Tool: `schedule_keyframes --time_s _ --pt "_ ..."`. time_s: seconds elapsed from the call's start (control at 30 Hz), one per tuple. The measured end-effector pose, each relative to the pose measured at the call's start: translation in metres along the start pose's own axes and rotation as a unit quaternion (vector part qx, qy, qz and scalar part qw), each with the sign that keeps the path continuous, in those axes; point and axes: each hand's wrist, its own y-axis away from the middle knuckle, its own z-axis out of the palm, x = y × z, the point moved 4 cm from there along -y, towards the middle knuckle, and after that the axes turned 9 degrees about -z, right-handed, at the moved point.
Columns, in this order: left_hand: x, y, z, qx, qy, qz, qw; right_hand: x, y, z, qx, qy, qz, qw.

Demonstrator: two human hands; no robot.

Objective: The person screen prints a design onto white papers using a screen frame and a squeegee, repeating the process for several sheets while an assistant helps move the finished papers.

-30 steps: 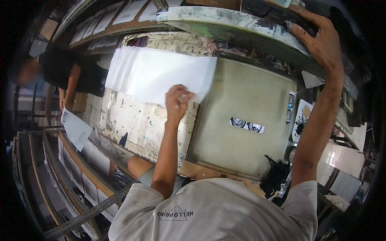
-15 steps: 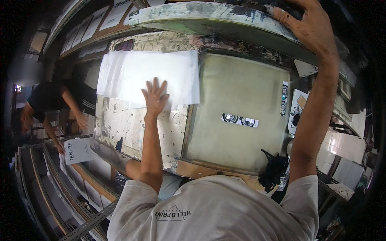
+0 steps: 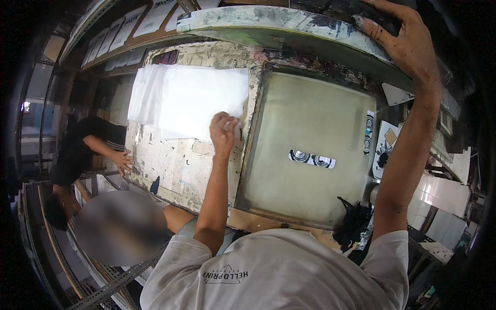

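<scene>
My left hand is at the near right corner of a pile of thin white sheets. Its fingers are bent and bunched together, closed on the corner of the top sheet. The sheets lie overlapping on a paint-stained board. High at the right, my right hand curls round a dark ink-stained bar along a raised wooden frame. Its fingertips are partly cut off by the picture's top edge. Beside the board lies a pale greenish flat panel bearing a small black-and-white printed strip.
A second printed strip lies at the panel's right edge, above a black inky rag. At the left a co-worker bends over a slatted rack, one hand on the board's edge. Printed white sheets stand on a back rack.
My left hand has gone from lying spread on the sheets to bunched fingers at their near right corner. The co-worker has bent lower, and the printed sheet they held no longer shows.
</scene>
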Motion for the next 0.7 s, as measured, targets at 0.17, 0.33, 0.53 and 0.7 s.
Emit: schedule_keyframes --time_s 0.17,0.33,0.53,0.7 --pt "0.062 -0.046 -0.054 0.131 0.031 0.01 0.991 0.024 -0.01 0.014 -0.097 -0.113 0.11 0.983" --pt "0.126 -0.018 -0.019 -0.045 -0.081 0.112 0.989 -0.002 0.0 0.003 0.002 0.089 -0.01 0.996" --pt "0.15 0.054 0.037 -0.225 -0.238 0.134 0.935 0.017 -0.012 0.011 -0.112 -0.084 0.05 0.989" --pt "0.115 0.073 0.108 -0.298 -0.206 0.199 0.91 -0.005 -0.002 0.001 -0.062 0.082 -0.036 0.994"
